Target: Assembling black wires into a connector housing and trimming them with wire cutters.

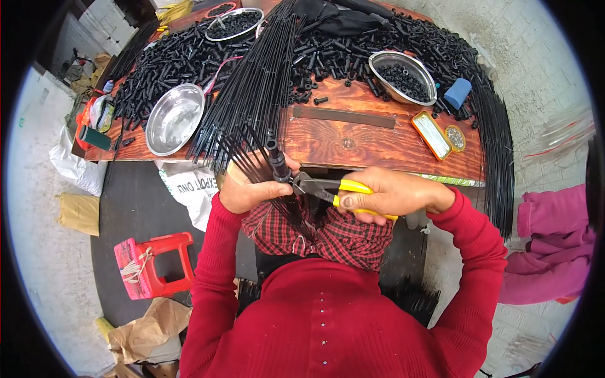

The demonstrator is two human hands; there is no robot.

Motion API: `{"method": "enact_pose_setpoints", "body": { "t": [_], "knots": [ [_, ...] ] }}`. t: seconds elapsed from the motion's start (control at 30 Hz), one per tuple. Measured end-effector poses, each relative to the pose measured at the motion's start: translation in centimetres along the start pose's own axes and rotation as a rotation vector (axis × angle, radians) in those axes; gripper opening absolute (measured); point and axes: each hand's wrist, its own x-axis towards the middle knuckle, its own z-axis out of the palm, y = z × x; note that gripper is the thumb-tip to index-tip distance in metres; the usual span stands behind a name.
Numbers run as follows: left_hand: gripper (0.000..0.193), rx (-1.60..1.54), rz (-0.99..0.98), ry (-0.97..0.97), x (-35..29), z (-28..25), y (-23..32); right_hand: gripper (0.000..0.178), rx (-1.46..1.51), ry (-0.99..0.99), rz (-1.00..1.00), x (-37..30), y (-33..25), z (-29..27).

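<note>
In front of my lap, my left hand is closed round an umbrella frame, a black plastic tubular piece with thin black ribs fanning about it. The ribs run up past my fingers and down between my knees. My right hand grips a pair of pliers with yellow handles. The pliers' metal jaws point left and meet the frame beside my left thumb. What lies between the jaws is too small to make out. A red checked cloth covers my lap beneath both hands.
A long bundle of black ribs lies across the wooden table. Black plastic pieces are heaped behind it. An empty steel bowl stands left, a filled one right, near a small yellow tin. A red stool is at lower left.
</note>
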Motion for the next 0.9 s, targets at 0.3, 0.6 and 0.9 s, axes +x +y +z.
{"method": "enact_pose_setpoints", "body": {
  "t": [0.3, 0.6, 0.9],
  "knots": [
    [0.036, -0.085, -0.111, 0.097, 0.4, 0.7, 0.4, 0.035, 0.289, -0.063, 0.030, 0.6, 1.9, 0.8],
    [0.037, -0.094, -0.092, 0.167, 0.3, 1.0, -0.2, 0.057, -0.955, 0.913, -0.540, -0.8, 2.7, 3.6],
    [0.035, -0.177, 0.054, 0.016, 0.2, 1.1, -0.6, 0.072, 0.540, -0.088, 0.047, -1.7, 3.2, 1.7]
  ]
}}
